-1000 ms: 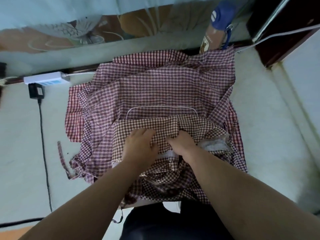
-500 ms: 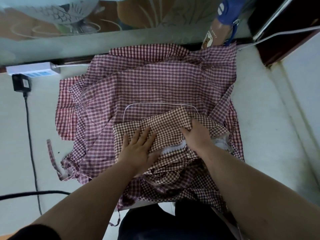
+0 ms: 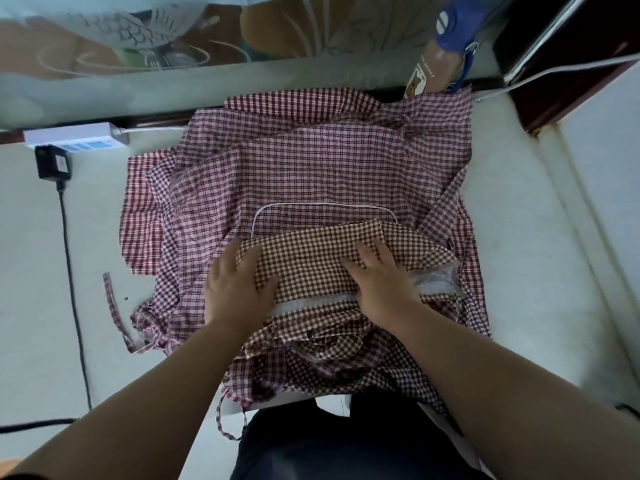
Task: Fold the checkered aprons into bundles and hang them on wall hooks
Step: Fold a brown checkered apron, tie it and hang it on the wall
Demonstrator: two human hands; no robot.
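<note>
Brown-checked apron (image 3: 332, 258): lies on top of the heap at its near side, doubled over into a broad band. A white hem strip shows along the near edge, and loose cloth is bunched below it.
Left hand (image 3: 235, 289): flat on the left end of the band, fingers (image 3: 247, 258) straight and spread, pressing down and gripping nothing.
Right hand (image 3: 381, 285): flat on the right part of the band, fingers straight and closer together, also pressing and holding nothing.
Red-checked aprons (image 3: 311, 168): spread unfolded and overlapping beneath the brown one. One has a white-piped pocket (image 3: 322, 216), and a loose tie (image 3: 112, 306) trails off to the left.
Bench (image 3: 540, 271): white, and it carries the whole heap. A power strip (image 3: 74, 138) and a black cable (image 3: 71, 271) lie well to the left.
Done, as I judge it: only a fold or so in the top apron, which is not yet a bundle.
Left to do: finish and secure this bundle, fold each red apron, then hang them all. No wall hooks and no finished bundle are in view.
</note>
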